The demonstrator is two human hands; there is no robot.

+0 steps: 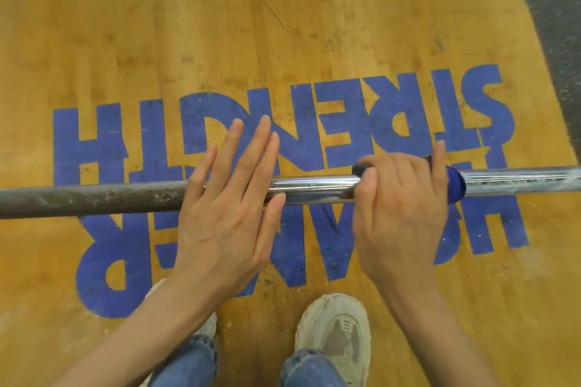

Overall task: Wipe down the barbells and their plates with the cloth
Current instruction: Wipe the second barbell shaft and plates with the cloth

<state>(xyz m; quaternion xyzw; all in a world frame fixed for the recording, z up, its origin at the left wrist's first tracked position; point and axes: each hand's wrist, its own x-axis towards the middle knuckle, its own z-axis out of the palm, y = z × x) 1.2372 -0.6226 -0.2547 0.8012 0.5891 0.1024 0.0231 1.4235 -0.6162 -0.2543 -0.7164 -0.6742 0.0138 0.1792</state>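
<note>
Barbell (pixel 94 198): runs nine to three o'clock above the wooden floor (pixel 157 25).
Left hand (pixel 226 207): fingers straight, spread flat over the bar.
Right hand (pixel 405 207): curled round a blue cloth (pixel 456 184) on the bar.
Shoes (pixel 336 330): six o'clock.

We count one barbell bar (pixel 125 198), running across the view from left to right, and one blue cloth (pixel 454 184) wrapped on it. We count two hands, a left hand (pixel 232 198) and a right hand (pixel 399 207), two pale sneakers (pixel 334 333) and two blue denim trouser legs (pixel 309 369). We count one wooden floor (pixel 283 25) carrying one blue printed logo (pixel 314 122) of two words.
</note>
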